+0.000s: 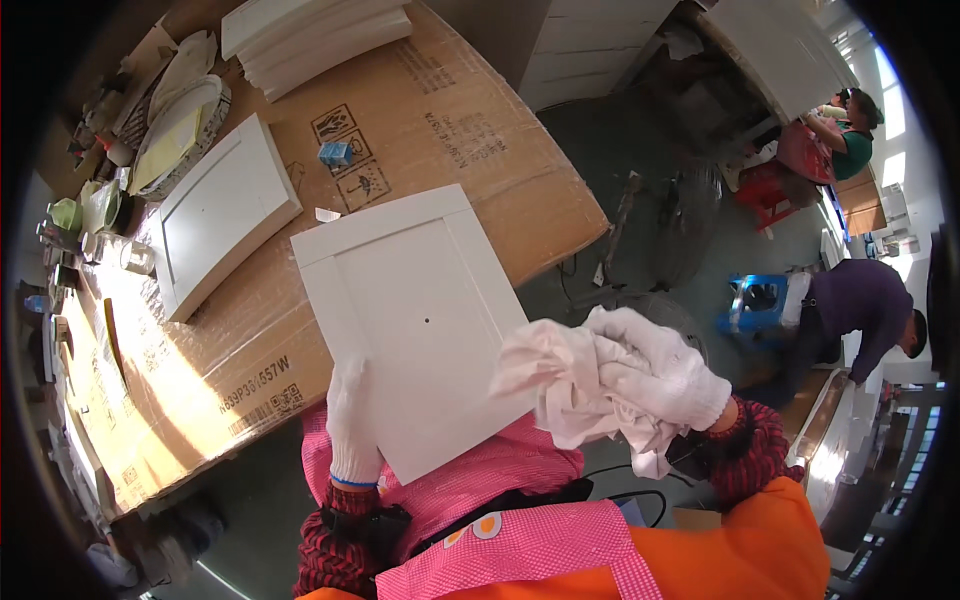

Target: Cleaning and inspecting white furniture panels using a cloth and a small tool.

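Observation:
A white framed panel (415,265), like a cabinet door, leans across the table's near edge and my lap. Near its middle shows a small dark spot. My left hand (352,425), in a white knit glove, grips the panel's left edge, its thumb hidden. Over at the panel's right edge, my right hand (655,370), also gloved, is closed around a crumpled pale cloth (560,395). The cloth overlaps the panel's right edge; whether it presses on the face I cannot tell.
The table (500,190) is covered with brown cardboard. On it lie another white panel (220,220), a stack of white panels (310,40), a small blue box (335,154) and a round basket (185,140). Two people work at the right, near a blue stool (755,300) and a red stool (765,205).

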A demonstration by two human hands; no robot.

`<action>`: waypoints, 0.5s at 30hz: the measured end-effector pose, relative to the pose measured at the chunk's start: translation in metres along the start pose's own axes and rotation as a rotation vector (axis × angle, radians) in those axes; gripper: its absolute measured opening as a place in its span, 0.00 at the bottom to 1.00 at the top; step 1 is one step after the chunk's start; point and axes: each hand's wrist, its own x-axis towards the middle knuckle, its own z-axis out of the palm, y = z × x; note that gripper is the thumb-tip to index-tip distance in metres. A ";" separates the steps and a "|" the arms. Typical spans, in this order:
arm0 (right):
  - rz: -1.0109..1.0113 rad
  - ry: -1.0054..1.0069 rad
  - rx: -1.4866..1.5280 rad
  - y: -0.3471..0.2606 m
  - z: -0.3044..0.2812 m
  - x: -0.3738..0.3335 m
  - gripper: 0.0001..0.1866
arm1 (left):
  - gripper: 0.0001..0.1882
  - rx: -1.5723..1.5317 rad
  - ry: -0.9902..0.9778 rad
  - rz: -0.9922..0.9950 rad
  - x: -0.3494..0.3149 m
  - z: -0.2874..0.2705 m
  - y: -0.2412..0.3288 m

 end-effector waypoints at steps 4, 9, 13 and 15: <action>-0.389 0.191 -0.606 -0.026 0.063 0.054 0.33 | 0.30 -0.488 0.041 -0.166 -0.013 0.054 0.025; -0.874 0.030 -0.606 -0.026 0.153 0.064 0.16 | 0.35 -0.549 -0.141 -0.174 -0.024 0.046 0.028; -0.549 0.302 -0.800 0.031 0.059 0.158 0.12 | 0.36 -0.370 0.247 -0.153 -0.023 0.048 0.014; -0.696 0.322 -0.920 0.021 0.054 0.161 0.10 | 0.38 -0.367 0.316 -0.203 -0.021 0.041 0.005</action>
